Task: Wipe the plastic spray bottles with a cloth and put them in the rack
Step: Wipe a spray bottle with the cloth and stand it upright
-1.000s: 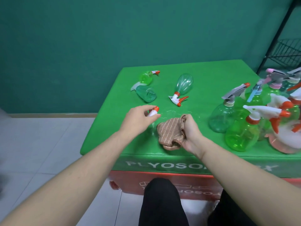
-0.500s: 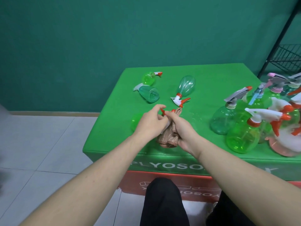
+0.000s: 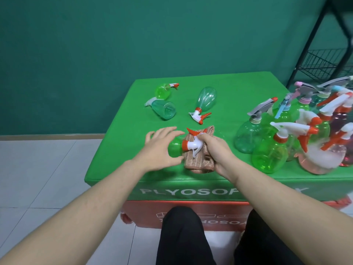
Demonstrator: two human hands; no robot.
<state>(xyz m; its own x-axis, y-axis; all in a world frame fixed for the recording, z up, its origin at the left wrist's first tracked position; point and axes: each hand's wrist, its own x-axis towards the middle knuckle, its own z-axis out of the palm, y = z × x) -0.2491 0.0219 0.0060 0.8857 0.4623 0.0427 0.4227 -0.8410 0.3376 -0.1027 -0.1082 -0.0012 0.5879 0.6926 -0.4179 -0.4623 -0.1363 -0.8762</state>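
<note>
Left hand (image 3: 158,150) spread wide, fingers straight, cupping over the round belly of the small green see-through plastic spray bottle (image 3: 174,149) lying on its side near the front of the green-covered desk (image 3: 225,88). Right hand (image 3: 215,150) clamps the white-and-orange trigger head (image 3: 193,145) through the brown striped cloth (image 3: 198,161). Looks empty, so light and squashy; that smooth belly could skid under the rag. Best grip, I'd say, is the stiff neck and trigger. Far right, the black wire rack (image 3: 328,62) stands waiting.
</note>
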